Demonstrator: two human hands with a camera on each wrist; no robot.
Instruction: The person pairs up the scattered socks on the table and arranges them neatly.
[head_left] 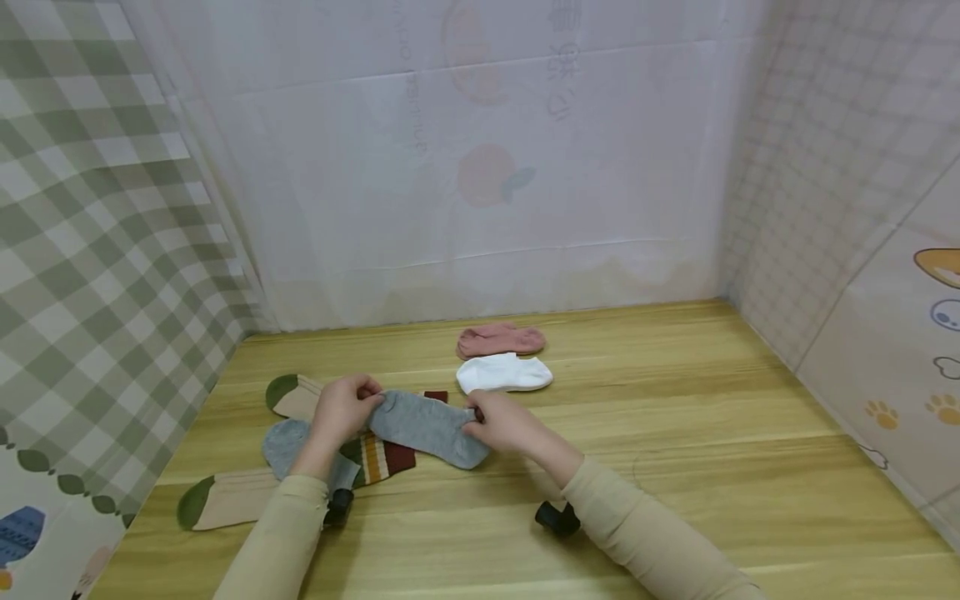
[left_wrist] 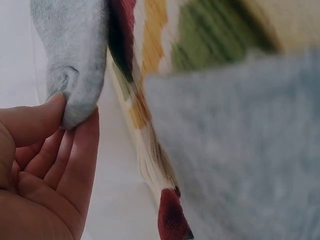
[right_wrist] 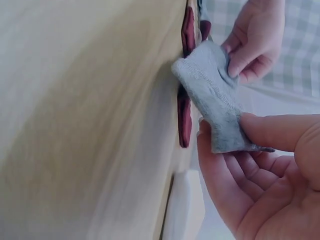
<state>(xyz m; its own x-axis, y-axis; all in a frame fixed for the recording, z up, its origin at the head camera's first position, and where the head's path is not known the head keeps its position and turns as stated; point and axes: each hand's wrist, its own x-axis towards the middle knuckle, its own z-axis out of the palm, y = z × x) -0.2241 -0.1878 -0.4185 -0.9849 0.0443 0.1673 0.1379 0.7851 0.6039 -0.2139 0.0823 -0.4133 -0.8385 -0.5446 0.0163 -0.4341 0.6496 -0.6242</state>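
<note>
A grey sock (head_left: 429, 427) is stretched between both hands above the table. My left hand (head_left: 343, 414) pinches one end of it between thumb and fingers, which the left wrist view shows at the rounded end of the sock (left_wrist: 75, 65). At the opposite end, my right hand (head_left: 504, 423) grips the edge, thumb on top and fingers beneath in the right wrist view. A second grey sock (head_left: 283, 444) lies under my left forearm, partly hidden by it. Beneath that are striped socks with green toes (head_left: 197, 502) and dark red cuffs (head_left: 400, 457).
Behind the hands lie white socks (head_left: 504, 372), with pink socks (head_left: 501, 339) just beyond. The wooden tabletop (head_left: 712, 433) meets a hanging white sheet (head_left: 360, 183) at the back. A green checked cloth (head_left: 97, 233) hangs at the left, and a patterned sheet (head_left: 840, 250) at the right.
</note>
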